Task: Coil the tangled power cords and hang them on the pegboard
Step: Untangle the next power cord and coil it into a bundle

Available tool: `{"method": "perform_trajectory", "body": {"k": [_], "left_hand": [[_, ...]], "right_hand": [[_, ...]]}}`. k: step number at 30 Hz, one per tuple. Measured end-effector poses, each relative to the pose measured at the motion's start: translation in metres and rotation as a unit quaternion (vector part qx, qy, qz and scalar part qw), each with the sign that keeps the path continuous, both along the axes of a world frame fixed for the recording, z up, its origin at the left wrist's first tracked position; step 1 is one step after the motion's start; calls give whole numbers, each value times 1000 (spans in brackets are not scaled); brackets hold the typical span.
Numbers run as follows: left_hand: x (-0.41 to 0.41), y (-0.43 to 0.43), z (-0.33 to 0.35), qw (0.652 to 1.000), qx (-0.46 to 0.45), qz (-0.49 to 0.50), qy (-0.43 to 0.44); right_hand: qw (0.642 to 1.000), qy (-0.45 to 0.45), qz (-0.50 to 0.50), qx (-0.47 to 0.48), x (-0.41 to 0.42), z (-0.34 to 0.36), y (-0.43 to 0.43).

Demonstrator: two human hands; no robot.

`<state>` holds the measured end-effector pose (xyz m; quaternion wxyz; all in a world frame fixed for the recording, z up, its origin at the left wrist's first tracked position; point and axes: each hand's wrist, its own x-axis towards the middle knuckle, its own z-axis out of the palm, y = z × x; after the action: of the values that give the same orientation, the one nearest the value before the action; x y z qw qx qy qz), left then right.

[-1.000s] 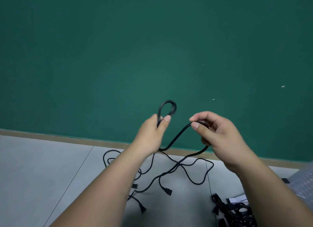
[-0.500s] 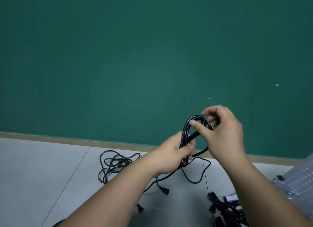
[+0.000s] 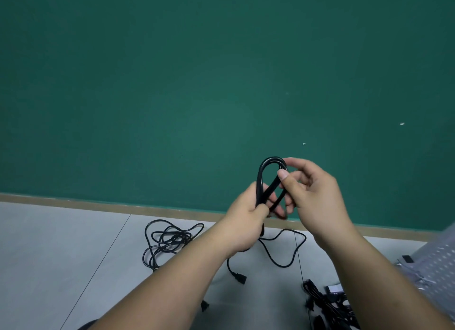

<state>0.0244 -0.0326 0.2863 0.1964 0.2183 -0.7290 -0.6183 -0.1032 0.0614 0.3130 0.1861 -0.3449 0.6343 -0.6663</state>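
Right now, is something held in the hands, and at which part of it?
Both hands hold one black power cord. The left hand grips the bottom of its loops; the right hand pinches their upper end with the thumb.

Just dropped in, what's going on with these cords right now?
A person is coiling one black power cord in mid-air. The left hand grips the gathered loops at their base, and the right hand pinches the top of the loop. The cord's loose length trails down to the floor. A tangled cord lies there further left, and a pile of cords sits lower right beside the pegboard.
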Motion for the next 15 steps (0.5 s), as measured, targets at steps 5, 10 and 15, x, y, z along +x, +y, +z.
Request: {"method": "perform_trajectory", "body": {"k": [5,10,15], "left_hand": [[4,6,5,993,67,-92,30],[8,4,9,974,134,-176,38],[13,-3,12,967,152,-201,32]], "right_hand": [[998,-54,18,24,-7,1,2],[987,-132,92,16,-9,7,5],[983,-138,125,10,-11,8,7]]}}
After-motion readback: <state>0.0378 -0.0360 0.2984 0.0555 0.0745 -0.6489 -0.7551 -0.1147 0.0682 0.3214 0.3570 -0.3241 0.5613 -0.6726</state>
